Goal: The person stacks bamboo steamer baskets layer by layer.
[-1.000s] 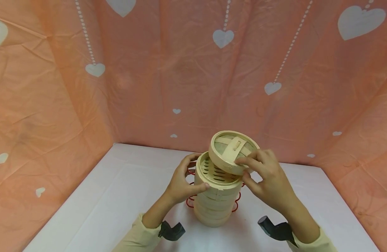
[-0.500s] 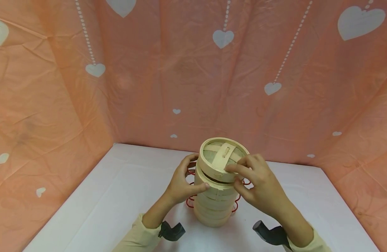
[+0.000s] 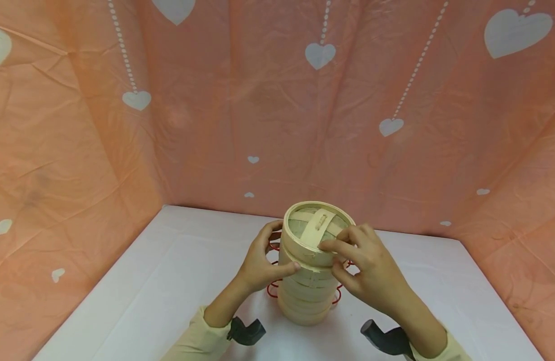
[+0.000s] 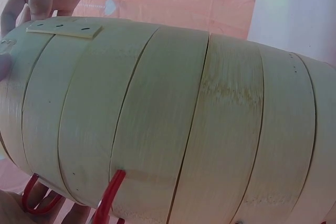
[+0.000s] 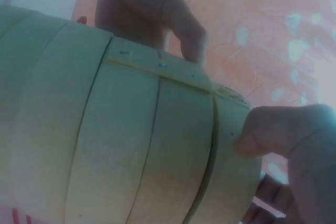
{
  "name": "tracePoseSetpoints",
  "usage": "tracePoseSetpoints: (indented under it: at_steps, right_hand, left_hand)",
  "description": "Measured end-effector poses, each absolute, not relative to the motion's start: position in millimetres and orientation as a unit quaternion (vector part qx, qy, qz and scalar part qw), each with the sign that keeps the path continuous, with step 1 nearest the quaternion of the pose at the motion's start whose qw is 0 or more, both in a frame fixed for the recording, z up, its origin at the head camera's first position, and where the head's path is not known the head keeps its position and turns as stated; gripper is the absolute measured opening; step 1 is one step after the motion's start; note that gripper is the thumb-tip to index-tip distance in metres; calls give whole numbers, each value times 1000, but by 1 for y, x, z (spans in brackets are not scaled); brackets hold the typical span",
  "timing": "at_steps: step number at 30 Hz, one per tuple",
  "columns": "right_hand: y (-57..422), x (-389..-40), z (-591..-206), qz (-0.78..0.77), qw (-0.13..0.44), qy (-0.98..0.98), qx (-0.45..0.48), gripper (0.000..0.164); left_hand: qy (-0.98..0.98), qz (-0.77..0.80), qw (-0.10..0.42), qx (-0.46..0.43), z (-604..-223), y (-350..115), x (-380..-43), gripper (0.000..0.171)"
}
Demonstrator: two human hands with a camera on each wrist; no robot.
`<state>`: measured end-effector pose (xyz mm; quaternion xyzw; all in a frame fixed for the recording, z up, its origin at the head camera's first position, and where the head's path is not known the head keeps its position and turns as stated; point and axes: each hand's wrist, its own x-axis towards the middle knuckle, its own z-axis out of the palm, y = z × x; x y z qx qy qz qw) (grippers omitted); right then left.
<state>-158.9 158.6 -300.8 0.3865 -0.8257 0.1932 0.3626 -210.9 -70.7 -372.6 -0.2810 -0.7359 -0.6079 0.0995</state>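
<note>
A tall stack of round bamboo steamer baskets (image 3: 304, 298) stands upright on the white table. Its bamboo lid (image 3: 317, 228), with woven strips and a flat handle band, sits over the top basket, rim close on rim. My left hand (image 3: 259, 263) grips the upper stack from the left, thumb across the front and fingers round the back. At the lid's front right edge, my right hand (image 3: 369, 263) pinches the rim between thumb and fingers. In the right wrist view, that thumb presses the lid's side (image 5: 231, 156), and a thin dark seam runs below the lid.
Red loops (image 3: 272, 290) stick out from both sides of the stack, seen close up as a red loop (image 4: 109, 198) in the left wrist view. Behind the white table (image 3: 178, 271) hangs a pink cloth (image 3: 205, 125) with white hearts.
My right hand has moved the lid left and down, from tilted across the right edge to over the top basket, covering its slotted floor. The left hand has stayed in place.
</note>
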Motion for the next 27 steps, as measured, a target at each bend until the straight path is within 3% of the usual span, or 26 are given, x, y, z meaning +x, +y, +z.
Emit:
tracePoseSetpoints:
  at_steps: [27]
  right_hand:
    - [155,-156,-307,172,366,-825,396,35]
  left_hand:
    - [-734,-603,112,-292,-374,-70,-212,83]
